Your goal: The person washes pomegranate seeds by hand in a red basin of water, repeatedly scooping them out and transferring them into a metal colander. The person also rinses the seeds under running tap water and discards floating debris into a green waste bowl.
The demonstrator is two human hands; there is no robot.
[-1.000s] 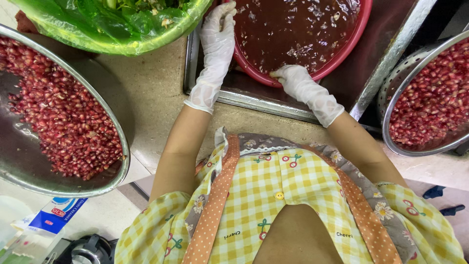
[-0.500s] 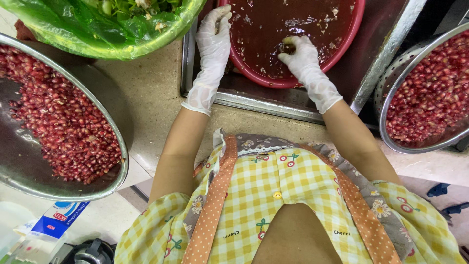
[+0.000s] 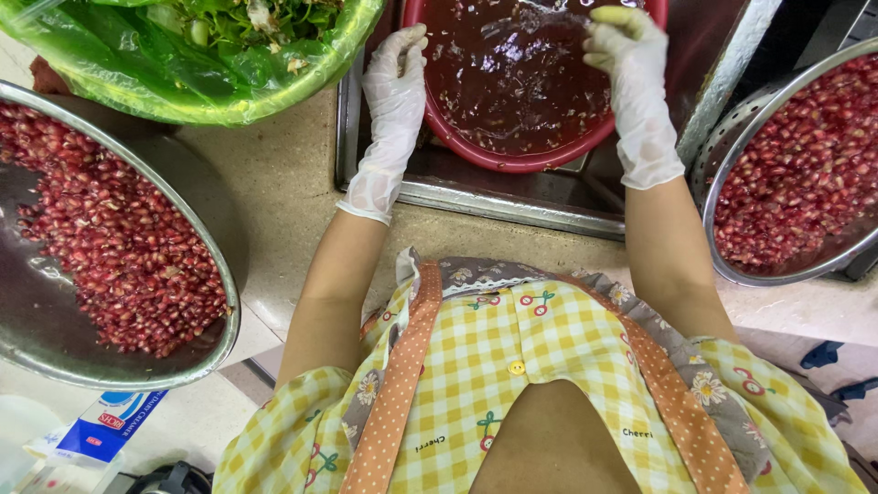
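Right hand (image 3: 631,78) now lifted higher over red basin (image 3: 512,160) than half-second ago, fingers curled, pinching small yellowish piece at fingertips. Left hand (image 3: 393,110) flat, fingers together, steadying basin rim at 9 o'clock. Basin sits in metal sink tray (image 3: 512,203), dark red water inside. Step looks like seed rinsing; careful picking needed. Seed bowls at 3 (image 3: 732,265) and 8 o'clock (image 3: 219,302).

Thin white gloves cover the left hand (image 3: 393,101) and right hand (image 3: 631,82) to the wrists. The yellow checked apron (image 3: 512,384) has cherry prints, orange dotted straps and a grey floral frill.
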